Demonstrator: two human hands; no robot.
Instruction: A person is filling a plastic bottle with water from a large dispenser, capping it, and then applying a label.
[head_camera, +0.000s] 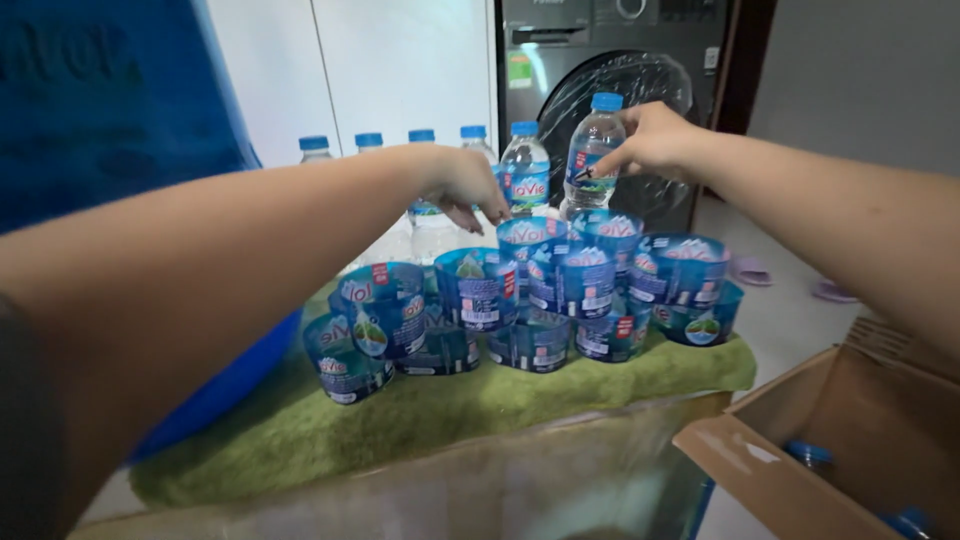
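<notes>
The right hand (655, 140) pinches a small clear water bottle (592, 150) around its upper body, fingers closed on it just under the blue cap, holding it upright in the air. The left hand (462, 185) hangs loose-fingered and half open, holding nothing, its fingertips just above the pile of peeled blue labels (530, 295).

In the head view, the step in hand looks like handling one bottle out of the row of capped bottles (420, 150) that stands just beyond both hands; its label appears partly on. Judging from this, the next move calls for the free left hand to meet the bottle while the right keeps it steady.

The label rings stand stacked under both hands on a green towel (450, 410), whose front edge lies toward the person. Right of the right forearm there is open floor, and below it an open cardboard box (860, 440) with blue caps inside. Left of the left arm a large blue jug (110, 110) crowds close; beyond the bottles a dark washing machine (610, 60) closes the space.
</notes>
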